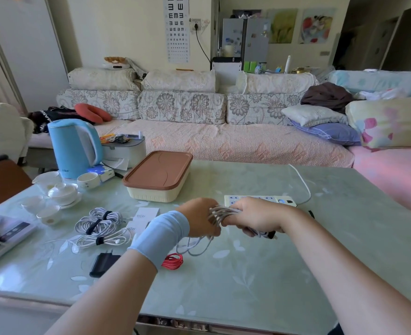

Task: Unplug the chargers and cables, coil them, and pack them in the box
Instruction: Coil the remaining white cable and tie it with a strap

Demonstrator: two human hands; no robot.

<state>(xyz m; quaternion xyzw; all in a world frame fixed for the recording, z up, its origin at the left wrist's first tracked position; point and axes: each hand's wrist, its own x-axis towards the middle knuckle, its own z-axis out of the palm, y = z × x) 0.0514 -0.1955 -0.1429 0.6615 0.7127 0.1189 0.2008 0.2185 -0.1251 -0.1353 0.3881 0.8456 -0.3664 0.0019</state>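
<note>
Head view: lid (pixel 159 166) covers box (pixel 151 193) near power strip (pixel 255 197).

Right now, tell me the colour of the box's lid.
Reddish-brown; the lid shows best in the head view.

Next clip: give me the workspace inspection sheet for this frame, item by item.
Surface: glass-topped table, leaf-patterned, reflective.
Job's things: box, brown lid on; power strip behind the hands; white chargers and black charger lying loose.
Clutter: blue kettle and tea set at far left.
Grippers: left hand and right hand both hold a partly coiled white cable, tail hanging.
Cables: tied white coils and red coil on the table; strip lead runs off the far edge.
Surroundings: sofa, eye chart on the wall.
</note>
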